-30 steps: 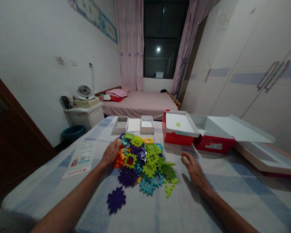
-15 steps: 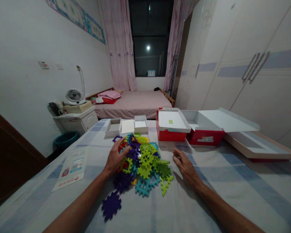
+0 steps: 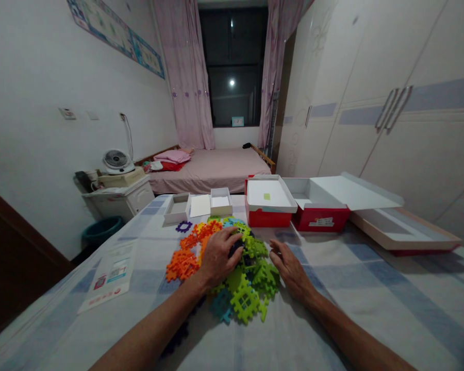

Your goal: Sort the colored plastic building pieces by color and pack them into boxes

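Observation:
A heap of interlocking plastic puzzle pieces lies on the checked cloth, with orange pieces [image 3: 182, 265] on the left and lime-green pieces [image 3: 245, 303] on the right. My left hand [image 3: 219, 256] rests on top of the heap. Its thumb and fingers are apart, beside a dark piece partly hidden under them. Just right of the heap, my right hand [image 3: 292, 266] hovers near the cloth with slightly curled, parted fingers, holding nothing. A teal piece [image 3: 221, 305] shows at the near side, and a purple ring-shaped piece [image 3: 184, 226] lies apart at the far left.
Behind the heap stand two small white trays [image 3: 177, 208], a red box with a white lid [image 3: 269, 216] and an open red box [image 3: 320, 218]. A large shallow box lid [image 3: 406, 232] lies at right. A printed leaflet [image 3: 110, 278] is at left.
My left hand has moved right across the heap. Orange pieces now show at left, where purple and teal ones lay on top. My right hand stays beside the heap.

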Action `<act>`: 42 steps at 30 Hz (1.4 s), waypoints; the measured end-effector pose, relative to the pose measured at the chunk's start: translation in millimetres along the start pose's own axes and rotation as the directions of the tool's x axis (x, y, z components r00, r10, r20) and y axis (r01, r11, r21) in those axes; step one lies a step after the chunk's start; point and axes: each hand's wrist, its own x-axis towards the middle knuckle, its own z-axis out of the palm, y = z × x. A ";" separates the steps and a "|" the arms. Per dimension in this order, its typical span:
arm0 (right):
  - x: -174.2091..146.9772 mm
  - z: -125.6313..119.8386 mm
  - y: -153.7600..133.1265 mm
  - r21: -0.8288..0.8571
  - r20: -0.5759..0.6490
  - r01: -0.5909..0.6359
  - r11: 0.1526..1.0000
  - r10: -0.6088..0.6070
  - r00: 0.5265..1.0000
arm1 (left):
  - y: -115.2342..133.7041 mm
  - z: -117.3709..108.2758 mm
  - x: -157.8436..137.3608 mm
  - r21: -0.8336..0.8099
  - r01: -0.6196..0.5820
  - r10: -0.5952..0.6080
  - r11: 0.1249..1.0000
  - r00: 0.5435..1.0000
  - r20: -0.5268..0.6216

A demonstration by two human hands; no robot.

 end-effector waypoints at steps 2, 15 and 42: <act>0.4 -0.9 -2.6 0.004 -0.019 -0.010 1.000 0.010 1.000 | 12.3 7.8 4.5 0.004 -0.061 0.061 0.998 0.998 0.032; 6.0 -10.2 7.8 0.028 -0.031 -0.115 0.993 0.116 0.993 | -16.4 -21.7 9.5 -0.046 0.142 -0.142 0.989 0.990 0.016; 4.3 -10.8 -12.4 0.030 -0.016 -0.130 0.991 0.130 0.991 | -99.5 -6.2 22.0 -0.418 0.472 -0.454 0.776 0.878 0.149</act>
